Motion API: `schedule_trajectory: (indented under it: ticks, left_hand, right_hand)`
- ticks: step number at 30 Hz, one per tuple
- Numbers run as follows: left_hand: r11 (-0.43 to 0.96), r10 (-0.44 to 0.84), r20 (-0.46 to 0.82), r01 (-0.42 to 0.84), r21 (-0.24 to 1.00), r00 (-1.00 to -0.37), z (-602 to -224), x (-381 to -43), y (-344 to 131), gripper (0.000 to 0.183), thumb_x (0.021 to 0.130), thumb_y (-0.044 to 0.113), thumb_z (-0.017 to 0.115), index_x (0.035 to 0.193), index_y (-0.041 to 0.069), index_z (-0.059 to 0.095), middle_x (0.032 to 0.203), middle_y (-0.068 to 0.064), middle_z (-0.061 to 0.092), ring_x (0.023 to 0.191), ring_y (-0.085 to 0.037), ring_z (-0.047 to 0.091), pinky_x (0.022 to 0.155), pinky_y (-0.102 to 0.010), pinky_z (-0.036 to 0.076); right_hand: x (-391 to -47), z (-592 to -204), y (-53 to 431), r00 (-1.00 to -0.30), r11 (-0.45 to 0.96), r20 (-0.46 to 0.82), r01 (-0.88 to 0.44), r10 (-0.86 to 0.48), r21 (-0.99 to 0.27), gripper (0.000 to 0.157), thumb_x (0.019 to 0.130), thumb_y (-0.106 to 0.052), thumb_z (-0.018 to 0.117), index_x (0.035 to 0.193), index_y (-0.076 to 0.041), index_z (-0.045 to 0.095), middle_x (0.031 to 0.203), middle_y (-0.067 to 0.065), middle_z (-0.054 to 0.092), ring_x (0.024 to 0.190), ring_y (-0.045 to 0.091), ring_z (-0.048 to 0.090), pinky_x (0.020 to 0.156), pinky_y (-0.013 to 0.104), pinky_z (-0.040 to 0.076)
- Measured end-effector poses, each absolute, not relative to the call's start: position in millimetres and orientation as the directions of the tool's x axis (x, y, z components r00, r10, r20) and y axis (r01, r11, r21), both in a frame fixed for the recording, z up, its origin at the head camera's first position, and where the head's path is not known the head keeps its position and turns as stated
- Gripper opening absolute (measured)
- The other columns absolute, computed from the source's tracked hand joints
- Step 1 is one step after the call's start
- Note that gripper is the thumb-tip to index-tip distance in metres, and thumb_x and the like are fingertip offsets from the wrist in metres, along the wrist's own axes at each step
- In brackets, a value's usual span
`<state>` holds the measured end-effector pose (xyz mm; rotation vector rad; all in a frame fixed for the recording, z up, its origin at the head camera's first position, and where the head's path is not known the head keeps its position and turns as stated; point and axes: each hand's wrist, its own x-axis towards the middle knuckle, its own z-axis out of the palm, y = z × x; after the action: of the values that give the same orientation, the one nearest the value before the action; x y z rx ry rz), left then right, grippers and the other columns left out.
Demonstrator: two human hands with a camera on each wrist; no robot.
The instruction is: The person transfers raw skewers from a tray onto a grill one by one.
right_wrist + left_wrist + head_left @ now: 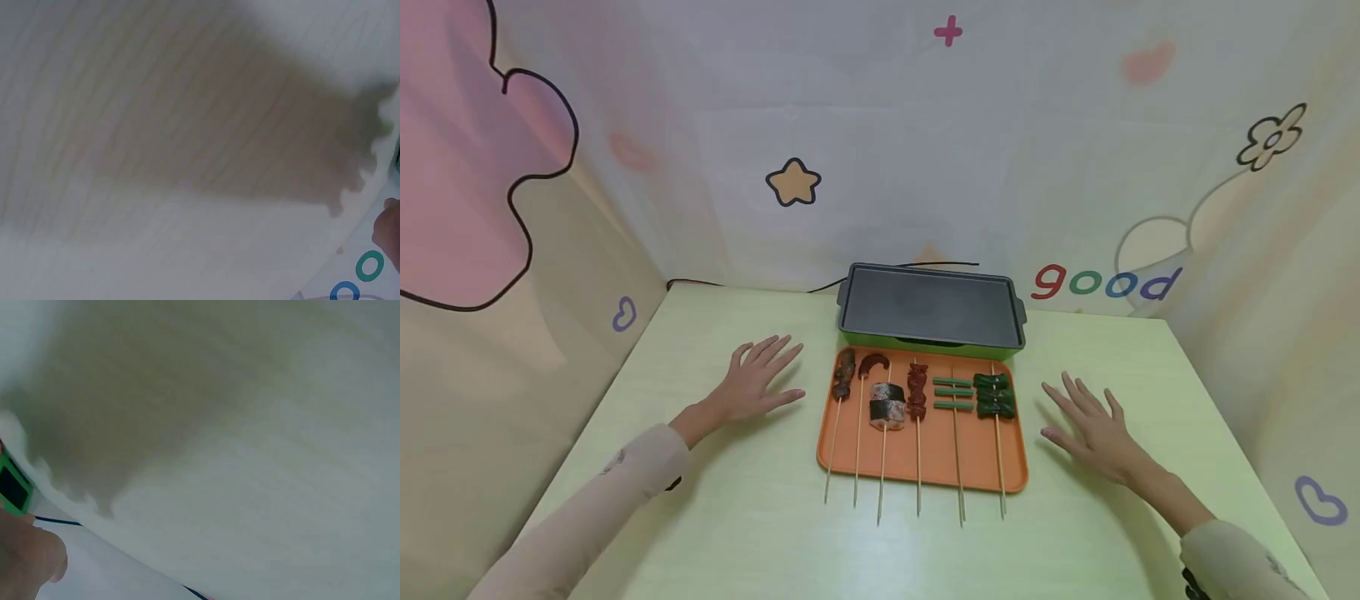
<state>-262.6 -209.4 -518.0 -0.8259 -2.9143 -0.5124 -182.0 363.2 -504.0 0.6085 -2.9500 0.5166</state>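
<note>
Both hands lie flat on the pale green bench [752, 517], palms down and fingers spread straight, holding nothing. Left hand [754, 385] rests with its fingertips pointing away from the person and slightly inward; just to its right, near but not touching, sits the orange tray [925, 467]. Right hand [1092, 429] rests on the other side of that tray, its fingers angled inward toward it, again near but apart from the rim.

Between the hands, six skewers lie side by side on the tray, their wooden sticks pointing back toward the person and overhanging the near edge. Counting away from the left hand: a dark brown meat skewer [844, 375], a curved reddish sausage-like skewer [873, 364], a skewer with two rolled pieces wrapped in a dark band [887, 404], a skewer of dark red chunks [917, 390], a skewer of green bean sticks [952, 393], and, nearest the right hand, a skewer of dark green pieces [994, 395].

Beyond the tray, ahead of both hands and touching or just beside the tray's far edge, stands an electric grill pan [931, 308] with a dark flat plate and a green base; a black cord [752, 287] runs from behind it toward the left.

Both wrist views are blurred and show mostly bench surface and shadow.
</note>
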Motion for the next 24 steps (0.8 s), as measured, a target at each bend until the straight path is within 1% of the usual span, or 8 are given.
schedule_trajectory:
  ticks: [2,5,11,14,17,18,21,24]
  left_hand:
    - [0.781,0.505,0.168,0.531,0.328,-0.847,-518.1,-256.0,-204.8,0.079,0.094,0.050,0.066,0.160,0.016,0.037,0.165,-0.015,0.035,0.153,-0.037,0.026,0.118,-0.069,0.016]
    - [0.755,0.506,0.196,0.541,0.369,-0.840,-519.3,-247.1,-198.2,0.075,0.093,0.047,0.069,0.155,0.013,0.044,0.158,-0.016,0.045,0.148,-0.039,0.034,0.114,-0.069,0.022]
    - [0.701,0.489,0.203,0.521,0.486,-0.848,-522.2,-232.3,-188.3,0.064,0.092,0.037,0.072,0.147,0.009,0.055,0.144,-0.017,0.058,0.137,-0.039,0.046,0.106,-0.064,0.031]
    - [0.646,0.477,0.212,0.503,0.574,-0.853,-523.6,-227.1,-183.8,0.057,0.093,0.030,0.073,0.143,0.007,0.059,0.139,-0.017,0.063,0.132,-0.038,0.050,0.101,-0.061,0.034]
    - [0.585,0.471,0.222,0.490,0.646,-0.854,-525.5,-223.0,-178.7,0.050,0.094,0.023,0.072,0.140,0.005,0.062,0.132,-0.014,0.068,0.124,-0.035,0.055,0.102,-0.060,0.036]
    - [0.561,0.474,0.225,0.489,0.668,-0.851,-526.2,-221.8,-177.1,0.048,0.095,0.021,0.072,0.139,0.004,0.062,0.130,-0.014,0.069,0.122,-0.034,0.057,0.103,-0.059,0.039]
    - [0.509,0.481,0.220,0.474,0.718,-0.849,-526.6,-218.8,-172.3,0.045,0.096,0.016,0.071,0.138,0.001,0.062,0.126,-0.013,0.071,0.114,-0.031,0.061,0.098,-0.047,0.048]
    - [0.463,0.490,0.202,0.449,0.764,-0.848,-524.9,-216.5,-168.6,0.044,0.097,0.011,0.069,0.138,-0.002,0.061,0.121,-0.017,0.071,0.104,-0.028,0.066,0.083,-0.031,0.055]
  right_hand:
    - [-176.2,-505.1,358.3,-0.907,0.852,0.188,-0.419,-0.376,-0.313,0.067,0.098,-0.037,0.068,0.156,-0.017,0.042,0.160,0.030,0.034,0.145,0.052,0.035,0.113,0.076,0.017]
    - [-166.9,-505.2,350.8,-0.888,0.833,0.247,-0.452,-0.388,-0.319,0.064,0.097,-0.030,0.070,0.153,-0.013,0.047,0.154,0.028,0.044,0.139,0.047,0.044,0.107,0.070,0.028]
    - [-150.2,-502.6,334.8,-0.862,0.785,0.326,-0.494,-0.388,-0.373,0.048,0.097,-0.014,0.069,0.142,-0.004,0.056,0.141,0.022,0.058,0.128,0.042,0.053,0.096,0.055,0.037]
    - [-143.0,-501.5,326.5,-0.868,0.770,0.335,-0.486,-0.367,-0.414,0.041,0.098,-0.011,0.067,0.138,-0.004,0.060,0.134,0.015,0.063,0.123,0.037,0.057,0.095,0.049,0.041]
    - [-136.7,-501.4,319.5,-0.878,0.765,0.326,-0.469,-0.350,-0.442,0.037,0.099,-0.012,0.067,0.135,-0.006,0.063,0.130,0.008,0.065,0.119,0.030,0.060,0.096,0.042,0.047]
    - [-134.8,-501.6,317.7,-0.880,0.762,0.323,-0.466,-0.348,-0.450,0.036,0.099,-0.012,0.067,0.134,-0.007,0.064,0.128,0.006,0.066,0.116,0.027,0.061,0.093,0.039,0.050]
    - [-130.5,-501.9,312.9,-0.879,0.742,0.324,-0.471,-0.350,-0.477,0.034,0.097,-0.009,0.069,0.131,-0.007,0.067,0.121,0.004,0.069,0.106,0.018,0.065,0.083,0.032,0.058]
    - [-126.7,-502.4,308.5,-0.877,0.705,0.321,-0.479,-0.358,-0.523,0.032,0.095,-0.004,0.070,0.127,-0.004,0.068,0.111,0.004,0.071,0.095,0.007,0.065,0.073,0.026,0.059]
